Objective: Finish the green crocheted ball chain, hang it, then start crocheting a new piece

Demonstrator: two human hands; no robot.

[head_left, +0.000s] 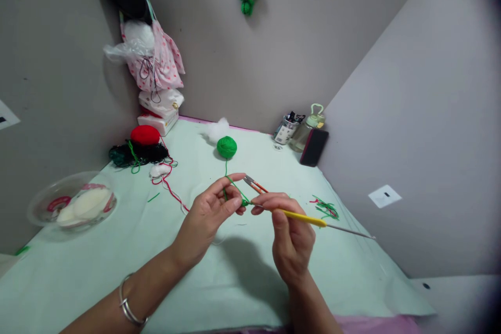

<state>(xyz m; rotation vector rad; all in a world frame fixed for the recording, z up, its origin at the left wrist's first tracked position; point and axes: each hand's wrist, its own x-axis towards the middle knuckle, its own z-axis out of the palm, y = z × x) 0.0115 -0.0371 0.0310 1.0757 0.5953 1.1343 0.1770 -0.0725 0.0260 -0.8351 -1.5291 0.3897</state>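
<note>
A clear bowl point(70, 206) sits far left of the hands, with red yarn point(145, 135) and dark yarn point(136, 154) behind it. Beyond the hands to the right stand a tin point(285, 130), a bottle point(307, 133) and a phone point(313, 147). Yarn scraps point(325, 209) lie just right of them.

Your right hand point(291, 237) is covering the crochet hook point(309, 219) tip; the green stitch point(245, 202) is showing too small to resolve; both forearms are running off-frame.

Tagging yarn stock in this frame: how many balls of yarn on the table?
2 clear balls: a green ball mid-table, feeding the strand to the left hand, and a red ball at the left wall on a dark yarn tangle, which may hide more.
</note>
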